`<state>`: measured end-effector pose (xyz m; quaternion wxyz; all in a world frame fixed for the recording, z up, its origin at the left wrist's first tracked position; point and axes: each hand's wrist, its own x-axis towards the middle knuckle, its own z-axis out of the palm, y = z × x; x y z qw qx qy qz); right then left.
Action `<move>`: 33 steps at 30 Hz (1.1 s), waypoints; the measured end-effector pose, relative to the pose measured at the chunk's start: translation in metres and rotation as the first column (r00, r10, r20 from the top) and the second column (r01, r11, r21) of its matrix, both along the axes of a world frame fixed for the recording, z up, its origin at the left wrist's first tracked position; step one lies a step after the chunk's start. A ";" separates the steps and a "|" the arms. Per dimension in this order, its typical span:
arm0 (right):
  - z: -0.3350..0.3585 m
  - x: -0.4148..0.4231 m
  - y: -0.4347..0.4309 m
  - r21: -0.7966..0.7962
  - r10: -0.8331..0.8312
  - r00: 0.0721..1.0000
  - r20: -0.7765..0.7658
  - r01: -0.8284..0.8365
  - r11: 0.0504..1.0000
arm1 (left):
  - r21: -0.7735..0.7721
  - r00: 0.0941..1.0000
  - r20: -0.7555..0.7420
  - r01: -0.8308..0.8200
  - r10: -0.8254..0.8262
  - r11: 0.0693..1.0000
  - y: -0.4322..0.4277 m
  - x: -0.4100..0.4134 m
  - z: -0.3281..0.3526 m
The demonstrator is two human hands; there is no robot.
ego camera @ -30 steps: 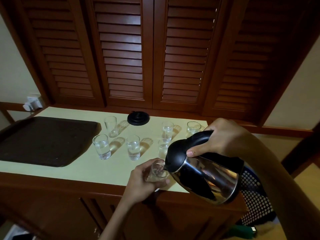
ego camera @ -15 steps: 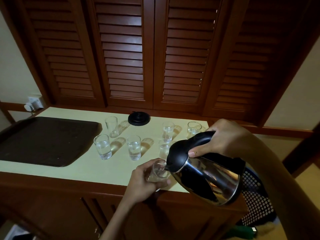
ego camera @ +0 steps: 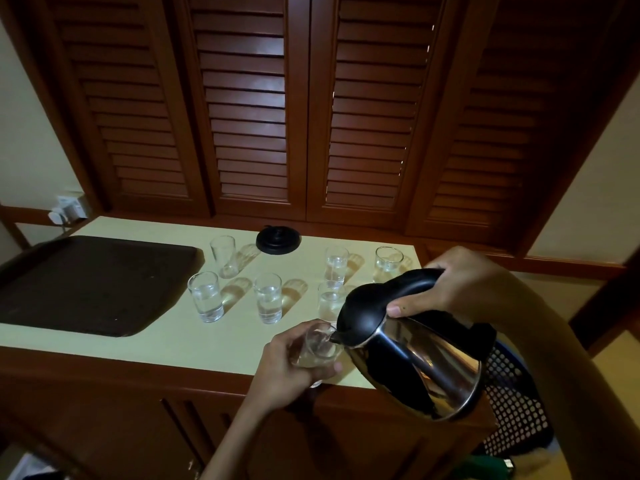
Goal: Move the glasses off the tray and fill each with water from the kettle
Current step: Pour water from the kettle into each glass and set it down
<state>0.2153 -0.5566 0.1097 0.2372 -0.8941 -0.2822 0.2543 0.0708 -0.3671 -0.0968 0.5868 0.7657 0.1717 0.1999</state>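
Glasses point(ego camera: 268, 297) off tray point(ego camera: 86, 282), five look filled — left hand point(ego camera: 287, 365) grips sixth glass point(ego camera: 317, 344) under kettle point(ego camera: 415, 358) clamped in right hand point(ego camera: 460, 282); rear-left glass point(ego camera: 223, 256) seems empty.

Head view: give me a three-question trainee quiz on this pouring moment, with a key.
1. True or false: the tray holds no glasses.
2. The right hand grips the kettle by its: A) spout B) handle C) base.
3. Fill in: the left hand holds a glass at the kettle's ____.
Key: 1 true; 2 B; 3 spout.
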 end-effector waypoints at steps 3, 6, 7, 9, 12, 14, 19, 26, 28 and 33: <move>-0.004 0.005 -0.009 0.073 0.003 0.999 -0.042 0.000 0.997 | -0.008 1.000 0.010 0.003 -0.003 1.000 0.001 0.000 0.000; -0.013 0.010 -0.020 0.161 -0.036 0.996 -0.080 0.049 0.986 | -0.037 1.000 0.018 0.006 -0.005 0.999 0.003 0.000 0.004; -0.016 0.011 -0.024 0.200 -0.065 0.993 -0.098 0.084 0.976 | -0.047 1.000 0.024 0.008 -0.007 0.999 0.005 -0.001 0.008; -0.022 0.012 -0.034 0.299 -0.101 0.988 -0.121 0.133 0.945 | -0.051 0.999 0.036 0.013 -0.011 0.999 0.009 0.000 0.018; -0.023 0.014 -0.041 0.419 -0.112 0.984 -0.135 0.159 0.894 | -0.055 0.999 0.051 0.006 -0.003 0.998 0.024 0.004 0.037; -0.022 0.014 -0.041 0.499 -0.128 0.979 -0.160 0.192 0.845 | -0.064 0.998 0.062 -0.004 0.008 0.998 0.039 0.012 0.051; -0.020 0.018 -0.034 0.654 -0.134 0.967 -0.214 0.244 0.716 | -0.096 0.993 0.058 -0.092 0.098 0.991 0.091 0.047 0.082; -0.016 0.029 -0.003 0.659 -0.189 0.954 -0.233 0.298 0.691 | -0.083 0.983 -0.022 -0.182 0.181 0.980 0.165 0.102 0.082; -0.015 0.031 0.008 0.653 -0.232 0.948 -0.217 0.318 0.688 | -0.073 0.979 -0.074 -0.197 0.192 0.978 0.184 0.115 0.072; -0.015 0.020 0.029 0.666 -0.172 0.951 -0.258 0.304 0.681 | -0.082 0.958 -0.198 -0.228 0.208 0.970 0.213 0.141 0.045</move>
